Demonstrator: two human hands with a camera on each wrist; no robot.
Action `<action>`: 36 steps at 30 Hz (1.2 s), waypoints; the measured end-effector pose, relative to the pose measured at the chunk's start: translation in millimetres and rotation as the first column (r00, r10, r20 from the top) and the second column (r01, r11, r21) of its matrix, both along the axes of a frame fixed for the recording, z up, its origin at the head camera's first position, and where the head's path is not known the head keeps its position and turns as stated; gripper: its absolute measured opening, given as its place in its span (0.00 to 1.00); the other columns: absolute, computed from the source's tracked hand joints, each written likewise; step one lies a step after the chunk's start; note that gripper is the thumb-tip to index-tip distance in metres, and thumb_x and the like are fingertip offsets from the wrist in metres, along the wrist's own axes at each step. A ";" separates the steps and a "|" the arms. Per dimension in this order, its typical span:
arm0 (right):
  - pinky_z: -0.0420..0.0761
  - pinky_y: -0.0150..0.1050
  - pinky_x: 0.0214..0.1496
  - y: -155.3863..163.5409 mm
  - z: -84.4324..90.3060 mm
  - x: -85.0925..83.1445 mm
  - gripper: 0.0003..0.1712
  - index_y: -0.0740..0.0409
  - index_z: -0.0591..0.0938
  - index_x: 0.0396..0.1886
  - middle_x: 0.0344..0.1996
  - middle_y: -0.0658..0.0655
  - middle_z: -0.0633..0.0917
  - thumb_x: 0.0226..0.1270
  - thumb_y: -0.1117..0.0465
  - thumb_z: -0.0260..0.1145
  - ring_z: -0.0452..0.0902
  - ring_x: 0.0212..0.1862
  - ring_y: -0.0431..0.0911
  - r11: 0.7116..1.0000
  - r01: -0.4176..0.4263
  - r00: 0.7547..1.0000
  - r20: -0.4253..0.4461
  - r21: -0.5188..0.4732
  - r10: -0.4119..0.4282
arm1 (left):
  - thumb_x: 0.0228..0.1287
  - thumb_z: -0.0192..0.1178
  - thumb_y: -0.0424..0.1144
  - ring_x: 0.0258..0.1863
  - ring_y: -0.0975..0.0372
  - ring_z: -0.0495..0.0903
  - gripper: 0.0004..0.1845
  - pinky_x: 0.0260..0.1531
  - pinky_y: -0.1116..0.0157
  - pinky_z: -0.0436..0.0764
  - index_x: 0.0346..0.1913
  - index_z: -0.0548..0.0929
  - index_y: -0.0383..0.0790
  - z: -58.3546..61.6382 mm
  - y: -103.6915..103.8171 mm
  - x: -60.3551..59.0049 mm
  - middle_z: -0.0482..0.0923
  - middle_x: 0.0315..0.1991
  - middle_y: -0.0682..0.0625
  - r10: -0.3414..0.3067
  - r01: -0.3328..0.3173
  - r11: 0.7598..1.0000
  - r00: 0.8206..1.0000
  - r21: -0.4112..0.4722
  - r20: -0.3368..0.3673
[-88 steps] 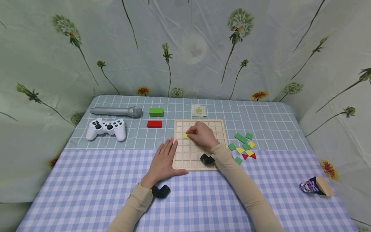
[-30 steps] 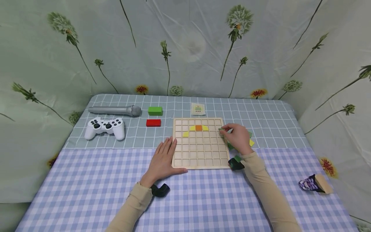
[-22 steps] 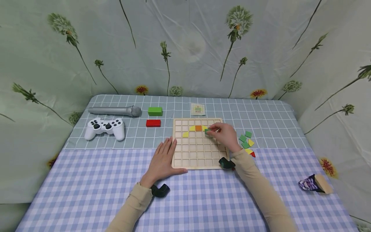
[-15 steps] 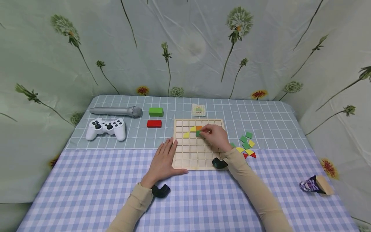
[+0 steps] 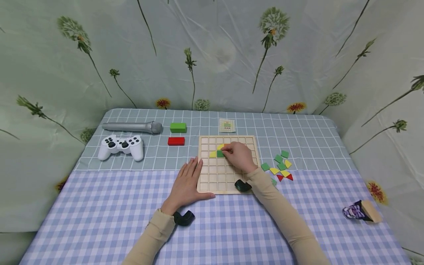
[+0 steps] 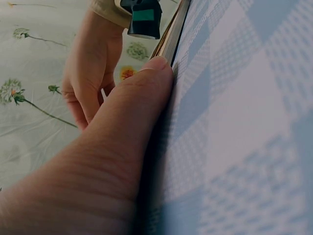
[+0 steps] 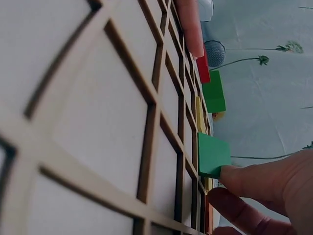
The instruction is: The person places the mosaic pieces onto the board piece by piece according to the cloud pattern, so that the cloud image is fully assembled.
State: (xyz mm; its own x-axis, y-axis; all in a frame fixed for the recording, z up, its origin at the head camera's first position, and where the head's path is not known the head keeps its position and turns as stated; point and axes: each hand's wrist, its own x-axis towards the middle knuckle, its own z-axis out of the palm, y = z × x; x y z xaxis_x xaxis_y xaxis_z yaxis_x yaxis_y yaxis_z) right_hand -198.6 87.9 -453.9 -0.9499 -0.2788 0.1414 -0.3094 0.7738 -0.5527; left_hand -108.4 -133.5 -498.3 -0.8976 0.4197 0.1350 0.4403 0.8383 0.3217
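Resting flat, fingers straight, the left hand point(image 5: 186, 184) touches the square wooden grid board point(image 5: 228, 184) at its left edge in the head view, while the right hand point(image 5: 237, 156) pinches a small green square tile point(image 5: 220, 153) over the board's upper cells. From the left wrist, the thumb point(image 6: 137, 98) presses the board's edge. From the right wrist, fingertips point(image 7: 244, 178) grip the tile point(image 7: 213, 154), tilted above a cell.

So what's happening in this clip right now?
A person is filling a wooden grid board with coloured tiles. The right hand pinches a green tile and sets it into a cell beside two yellow tiles. The left hand lies flat against the board's left edge. Loose tiles wait to the right; a gamepad and microphone lie to the left.
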 end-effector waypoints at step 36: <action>0.69 0.39 0.23 132.5 7.1 27.9 0.08 0.60 0.87 0.38 0.27 0.54 0.80 0.62 0.61 0.68 0.68 0.24 0.46 0.996 0.069 0.991 0.119 -0.057 -0.061 | 0.43 0.52 0.80 0.73 0.55 0.37 0.66 0.70 0.60 0.36 0.75 0.45 0.38 -2.8 -1.1 -1.8 0.41 0.75 0.43 0.003 -0.003 1.000 1.000 0.001 0.021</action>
State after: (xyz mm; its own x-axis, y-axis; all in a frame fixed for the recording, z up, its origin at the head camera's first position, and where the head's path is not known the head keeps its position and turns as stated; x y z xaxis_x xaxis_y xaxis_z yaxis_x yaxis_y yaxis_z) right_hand -170.7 220.4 -446.8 -0.9767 -0.2102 0.0432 -0.1901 0.7541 -0.6287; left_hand -110.2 -134.5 -501.0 -0.9016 0.4167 0.1163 0.4307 0.8393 0.3317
